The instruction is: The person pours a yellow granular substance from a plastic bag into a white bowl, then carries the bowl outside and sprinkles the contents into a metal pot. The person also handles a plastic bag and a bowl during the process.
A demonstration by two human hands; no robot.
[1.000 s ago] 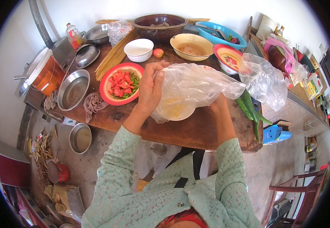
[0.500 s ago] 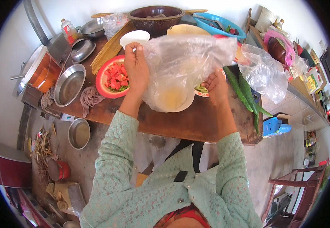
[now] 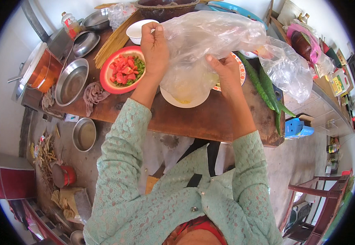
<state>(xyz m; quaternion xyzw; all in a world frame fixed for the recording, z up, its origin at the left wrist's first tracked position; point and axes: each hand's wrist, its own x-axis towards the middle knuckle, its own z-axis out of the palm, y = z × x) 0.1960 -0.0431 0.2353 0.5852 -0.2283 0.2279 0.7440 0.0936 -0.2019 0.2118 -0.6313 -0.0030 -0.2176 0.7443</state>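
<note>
A cloudy clear plastic bag (image 3: 210,34) stretches between my hands, above the table. My left hand (image 3: 154,55) pinches its left edge, close to a white bowl (image 3: 135,32). My right hand (image 3: 228,75) grips the lower right side, thumb against the film and the other fingers partly hidden. Below the bag stands a wide pale bowl (image 3: 196,102) with something yellow in it, partly covered by the film. Left of my left wrist, a red-rimmed dish (image 3: 105,79) holds chopped red pieces and cut green ones. Behind my right hand shows a plate with an orange-patterned rim (image 3: 240,69).
Long green cucumbers (image 3: 259,87) lie at the table's right, beside another clear bag (image 3: 288,69). A metal basin (image 3: 59,87) and a crumpled rag (image 3: 95,96) are on the left. At the back stand a dark brown basin (image 3: 165,11) and a blue basin (image 3: 226,6).
Both hands and the bag have risen slightly farther over the table, uncovering more of the pale bowl's front. My right hand has turned, its thumb now pointing up. The whole view has shifted a little.
</note>
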